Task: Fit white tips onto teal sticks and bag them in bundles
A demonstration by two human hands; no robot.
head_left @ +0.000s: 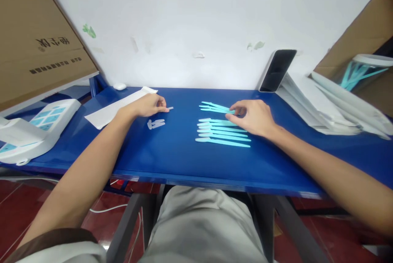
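Observation:
My left hand [150,105] pinches a small clear plastic cap [171,108] between thumb and fingertips, just above the table. Nearer to me lie several loose clear caps [157,124] in a small cluster. On the right, the thumb and fingers of my right hand [253,118] close round the handle ends of a few turquoise eyebrow razors [215,108], whose tips fan out to the left. Below that hand, several more turquoise eyebrow razors [225,142] lie in a row, roughly parallel, with pale ends pointing left.
A white paper strip [102,115] lies behind my left forearm on the blue table [184,165]. At far left stands a white device with blue keys [50,118]. A phone [278,70] leans at the back right, beside white bags [325,111] and a tub of turquoise sticks [359,73].

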